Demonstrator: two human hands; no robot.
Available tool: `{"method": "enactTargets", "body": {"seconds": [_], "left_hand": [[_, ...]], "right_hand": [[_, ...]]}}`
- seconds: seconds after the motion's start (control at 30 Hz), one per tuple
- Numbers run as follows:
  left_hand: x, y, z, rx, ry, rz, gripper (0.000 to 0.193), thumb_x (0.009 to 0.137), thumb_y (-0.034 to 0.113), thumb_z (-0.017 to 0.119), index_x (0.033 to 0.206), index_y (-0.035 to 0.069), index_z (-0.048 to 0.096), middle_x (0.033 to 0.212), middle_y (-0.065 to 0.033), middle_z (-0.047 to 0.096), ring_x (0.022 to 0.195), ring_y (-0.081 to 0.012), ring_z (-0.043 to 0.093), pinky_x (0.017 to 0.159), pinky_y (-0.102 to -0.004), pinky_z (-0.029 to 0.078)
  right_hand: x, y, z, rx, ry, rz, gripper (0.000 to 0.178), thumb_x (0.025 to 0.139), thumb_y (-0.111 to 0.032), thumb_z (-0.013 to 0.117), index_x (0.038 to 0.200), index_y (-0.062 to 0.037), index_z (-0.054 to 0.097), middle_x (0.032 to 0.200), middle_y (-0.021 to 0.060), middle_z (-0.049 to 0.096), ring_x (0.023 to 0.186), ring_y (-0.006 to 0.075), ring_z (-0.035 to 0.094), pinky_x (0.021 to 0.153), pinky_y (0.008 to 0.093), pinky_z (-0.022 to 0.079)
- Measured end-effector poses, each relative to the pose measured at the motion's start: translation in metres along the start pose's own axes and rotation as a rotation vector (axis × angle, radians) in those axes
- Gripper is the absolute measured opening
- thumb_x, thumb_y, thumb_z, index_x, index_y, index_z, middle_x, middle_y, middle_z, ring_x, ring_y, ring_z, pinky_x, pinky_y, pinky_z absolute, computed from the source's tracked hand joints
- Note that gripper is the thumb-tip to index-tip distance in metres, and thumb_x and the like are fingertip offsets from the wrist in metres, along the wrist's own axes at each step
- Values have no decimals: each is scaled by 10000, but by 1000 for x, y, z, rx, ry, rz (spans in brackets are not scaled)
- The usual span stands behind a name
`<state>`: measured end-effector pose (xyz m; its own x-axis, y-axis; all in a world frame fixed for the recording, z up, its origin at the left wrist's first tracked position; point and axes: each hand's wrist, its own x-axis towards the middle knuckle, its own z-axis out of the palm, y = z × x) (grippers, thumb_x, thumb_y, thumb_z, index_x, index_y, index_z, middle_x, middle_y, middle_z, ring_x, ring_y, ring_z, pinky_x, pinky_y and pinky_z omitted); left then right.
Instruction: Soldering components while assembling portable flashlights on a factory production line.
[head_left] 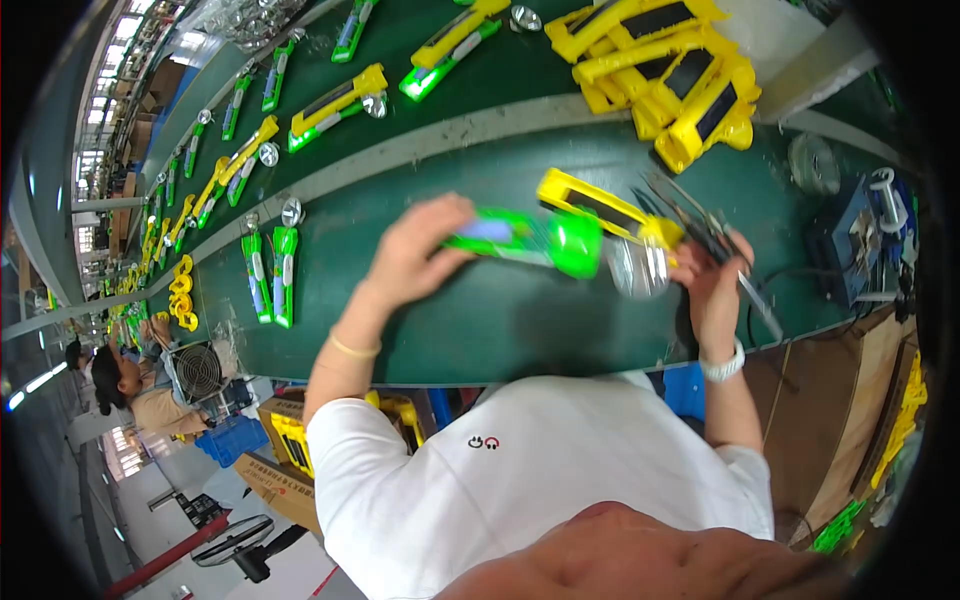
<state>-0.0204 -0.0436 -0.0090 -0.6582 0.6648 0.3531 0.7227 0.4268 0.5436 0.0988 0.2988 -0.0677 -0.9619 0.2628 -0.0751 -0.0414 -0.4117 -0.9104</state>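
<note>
My left hand point(418, 248) is closed round the rear end of a bright green flashlight housing point(530, 240), held over the green bench with its wide head to the right. A yellow flashlight housing point(590, 200) with a dark slot lies just beyond it. Beside the green head is a shiny, clear reflector cup point(638, 270), close to my right fingertips. My right hand point(712, 285) is closed on a slim, dark-handled soldering iron point(712, 240), partly blurred. Whether those fingers also pinch the cup's edge or a wire is unclear.
Yellow housings point(680, 85) are heaped at the far right. A blue soldering station point(845, 240) stands right, near a solder reel point(888, 200). Two green flashlights point(285, 275) lie left. Beyond a raised grey rail point(450, 130), more green and yellow parts line the belt. A co-worker point(130, 375) sits far left.
</note>
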Motion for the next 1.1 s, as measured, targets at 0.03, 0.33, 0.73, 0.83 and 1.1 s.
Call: {"method": "enactTargets", "body": {"seconds": [0.03, 0.33, 0.73, 0.83, 1.1], "left_hand": [[-13, 13, 15, -14, -41, 84, 380, 696, 54, 713, 1055, 57, 587, 1043, -130, 598, 1026, -311, 568, 941, -423, 450], [-66, 25, 13, 119, 104, -212, 499, 723, 33, 617, 1205, 27, 487, 1241, -165, 501, 1196, -347, 446, 1000, -417, 360], [-20, 51, 41, 245, 86, 114, 443, 694, 166, 741, 1098, 49, 604, 1134, -111, 578, 1045, -276, 551, 847, -380, 439], [-15, 67, 68, 198, 182, 228, 279, 679, 80, 734, 950, 62, 671, 898, -55, 653, 791, -225, 607, 702, -316, 468], [-5, 68, 76, -58, 119, -67, 104, 696, 50, 709, 790, 65, 666, 761, -61, 623, 712, -212, 568, 681, -313, 458]], "right_hand": [[7, 1, 6, 17, -103, 100, 503, 935, -500, 317, 1296, -155, 252, 1029, 169, 530, 905, 281, 603, 748, 389, 527], [19, -10, 12, 36, 69, -347, 365, 972, -380, 365, 1112, -51, 437, 862, 115, 574, 720, 155, 544, 579, 242, 385], [-21, -9, 3, 109, 126, -291, 189, 895, -165, 536, 1010, -33, 465, 765, 64, 490, 586, 126, 452, 514, 248, 384], [-24, -15, 20, 99, 143, -244, 190, 887, -170, 544, 995, -39, 458, 746, 71, 492, 567, 125, 450, 513, 248, 393], [-30, -2, 29, 78, 44, -186, 194, 874, -122, 557, 976, -59, 405, 757, 64, 494, 531, 104, 462, 481, 226, 394]]}}
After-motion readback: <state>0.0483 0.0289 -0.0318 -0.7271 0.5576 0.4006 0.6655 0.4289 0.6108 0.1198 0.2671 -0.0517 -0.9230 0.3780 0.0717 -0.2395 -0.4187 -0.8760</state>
